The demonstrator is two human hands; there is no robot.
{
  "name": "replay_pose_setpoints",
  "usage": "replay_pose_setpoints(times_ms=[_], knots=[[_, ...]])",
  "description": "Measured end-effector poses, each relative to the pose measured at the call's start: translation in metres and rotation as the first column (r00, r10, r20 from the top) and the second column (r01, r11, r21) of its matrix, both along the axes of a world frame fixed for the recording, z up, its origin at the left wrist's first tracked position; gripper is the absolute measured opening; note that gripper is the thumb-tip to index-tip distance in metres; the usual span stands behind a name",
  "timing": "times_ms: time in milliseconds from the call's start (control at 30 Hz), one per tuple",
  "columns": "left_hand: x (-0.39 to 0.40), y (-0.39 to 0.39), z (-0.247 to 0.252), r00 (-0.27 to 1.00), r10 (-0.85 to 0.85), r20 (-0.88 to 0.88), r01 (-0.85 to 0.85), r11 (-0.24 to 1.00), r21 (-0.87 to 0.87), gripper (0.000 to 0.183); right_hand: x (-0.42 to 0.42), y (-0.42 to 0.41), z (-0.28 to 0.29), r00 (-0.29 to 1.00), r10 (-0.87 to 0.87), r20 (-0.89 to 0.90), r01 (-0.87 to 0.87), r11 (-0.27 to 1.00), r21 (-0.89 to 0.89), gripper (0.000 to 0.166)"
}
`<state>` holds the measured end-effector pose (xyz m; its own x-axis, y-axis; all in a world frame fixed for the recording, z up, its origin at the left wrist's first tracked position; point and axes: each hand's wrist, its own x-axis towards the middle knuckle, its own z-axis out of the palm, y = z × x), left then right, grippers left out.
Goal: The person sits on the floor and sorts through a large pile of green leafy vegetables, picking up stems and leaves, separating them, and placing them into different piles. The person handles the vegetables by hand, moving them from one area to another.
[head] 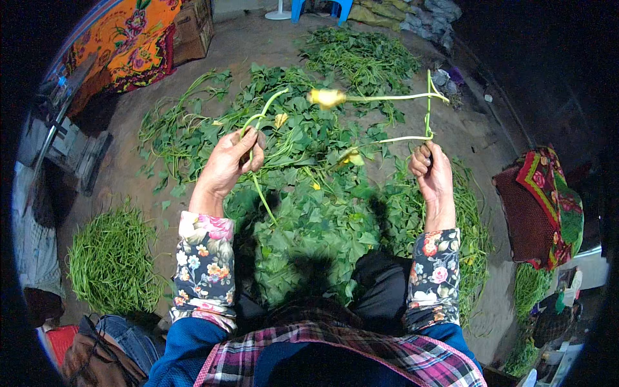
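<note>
My left hand (240,154) pinches a bent green leaf stalk (262,193) between thumb and fingers; its ends stick out above and below the hand. In my right hand (432,169) is the lower end of a vine stem (428,113), held upright. Two pale side stalks reach left from that stem. The upper one ends in a blurred yellow leaf (327,98), the lower one in a yellow-green leaf (353,157). Below both hands spreads a heap of loose green leaves (314,213), partly between my knees.
Leafy vines (360,58) lie in a pile farther off. Cut green stalks (113,261) form a heap at the left, and more stalks (469,227) lie at the right. A blue plastic stool (321,7), an orange floral cloth (128,43) and a red patterned cloth (537,208) stand around the floor's rim.
</note>
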<state>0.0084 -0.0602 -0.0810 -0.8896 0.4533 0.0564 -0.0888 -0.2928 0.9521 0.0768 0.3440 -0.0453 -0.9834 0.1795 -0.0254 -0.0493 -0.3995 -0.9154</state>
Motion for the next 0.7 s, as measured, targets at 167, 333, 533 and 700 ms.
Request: replay_pose_setpoints(times_ms=[167, 333, 533, 700], knots=[[0.006, 0.008, 0.002, 0.999, 0.038, 0.030, -0.039, 0.999, 0.024, 0.026, -0.003, -0.004, -0.005, 0.999, -0.030, 0.043, 0.026, 0.995, 0.094, 0.030], [0.011, 0.041, 0.000, 0.979, 0.188, 0.085, -0.199, 0.967, 0.157, 0.014, -0.010, -0.034, -0.013, 0.994, -0.061, 0.095, 0.020, 0.923, 0.384, 0.029], [0.025, 0.084, -0.003, 0.992, 0.070, -0.101, -0.069, 0.998, 0.004, 0.049, -0.011, -0.102, -0.028, 0.996, 0.070, 0.047, -0.079, 0.584, 0.808, 0.029], [0.032, 0.092, -0.018, 0.985, -0.164, -0.057, 0.157, 0.981, -0.113, 0.021, -0.011, -0.122, -0.019, 0.993, 0.101, -0.065, 0.042, 0.217, 0.975, 0.029]])
